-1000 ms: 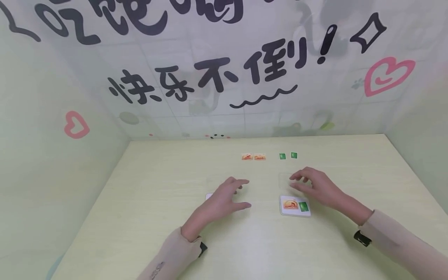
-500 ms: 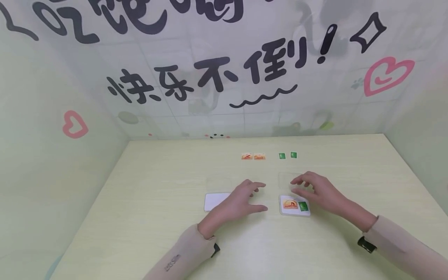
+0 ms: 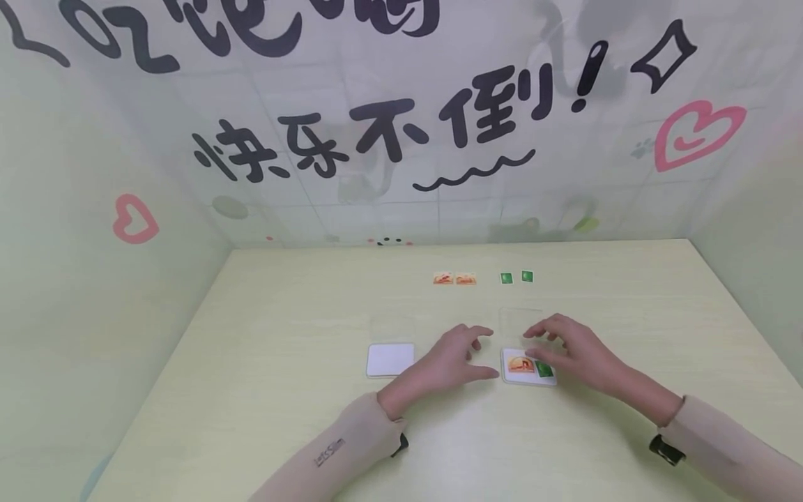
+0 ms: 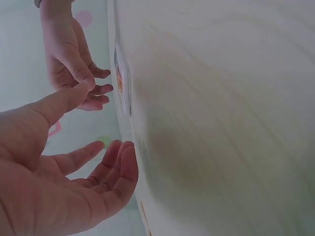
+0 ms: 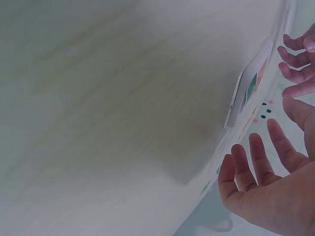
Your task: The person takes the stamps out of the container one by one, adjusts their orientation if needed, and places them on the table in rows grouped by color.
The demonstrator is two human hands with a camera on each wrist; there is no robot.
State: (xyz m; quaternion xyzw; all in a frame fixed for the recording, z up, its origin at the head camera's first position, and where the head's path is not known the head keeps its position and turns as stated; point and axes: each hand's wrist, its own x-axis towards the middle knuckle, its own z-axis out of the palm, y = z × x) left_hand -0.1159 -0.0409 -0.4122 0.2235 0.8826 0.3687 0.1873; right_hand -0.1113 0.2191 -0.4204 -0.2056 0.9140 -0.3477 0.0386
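A small white case (image 3: 511, 380) with an orange stamp (image 3: 518, 364) and a green stamp (image 3: 544, 369) on it lies between my hands, its clear lid (image 3: 516, 319) folded back behind it. My left hand (image 3: 447, 359) hovers at the case's left edge, fingers and thumb spread apart and holding nothing. Over the right side of the case is my right hand (image 3: 580, 352), fingers loosely bent, its thumb overlapping the stamps in the head view. The left wrist view shows both hands raised off the table, the case (image 4: 126, 86) beyond my left fingertips (image 4: 129, 152).
A second white case (image 3: 390, 360), plain, lies to the left with its clear lid (image 3: 392, 326) laid back. Further back are two orange stamps (image 3: 442, 279) and two green stamps (image 3: 528, 277) in a row. Walls (image 3: 56, 335) with printed lettering enclose the table.
My left hand has moved right, uncovering the plain white case and reaching the stamped case's edge. My right hand has lowered slightly toward the stamped case.
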